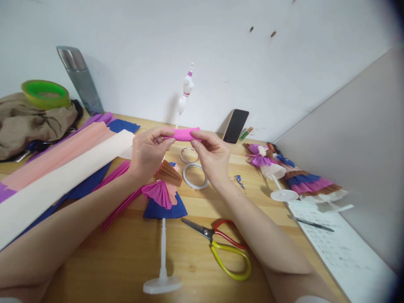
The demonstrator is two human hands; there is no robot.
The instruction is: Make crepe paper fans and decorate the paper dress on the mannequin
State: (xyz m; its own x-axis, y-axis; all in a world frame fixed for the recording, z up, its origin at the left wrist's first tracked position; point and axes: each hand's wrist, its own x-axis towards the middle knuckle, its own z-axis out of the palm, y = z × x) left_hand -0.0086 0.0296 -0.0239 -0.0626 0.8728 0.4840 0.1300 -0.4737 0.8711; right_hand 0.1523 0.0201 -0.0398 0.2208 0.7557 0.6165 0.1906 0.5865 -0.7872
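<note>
My left hand and my right hand both pinch a small folded strip of pink crepe paper, held above the wooden table. Each hand grips one end between thumb and fingers. Below the hands lies a doll stand on its side, wearing a skirt of blue, purple and brown pleated paper. Two tape rings lie on the table just under my right hand.
Scissors with red and yellow handles lie near the front. Long crepe paper rolls stretch across the left. A second dressed doll lies at right beside a printed sheet and pen. A phone and a white mannequin stand by the wall.
</note>
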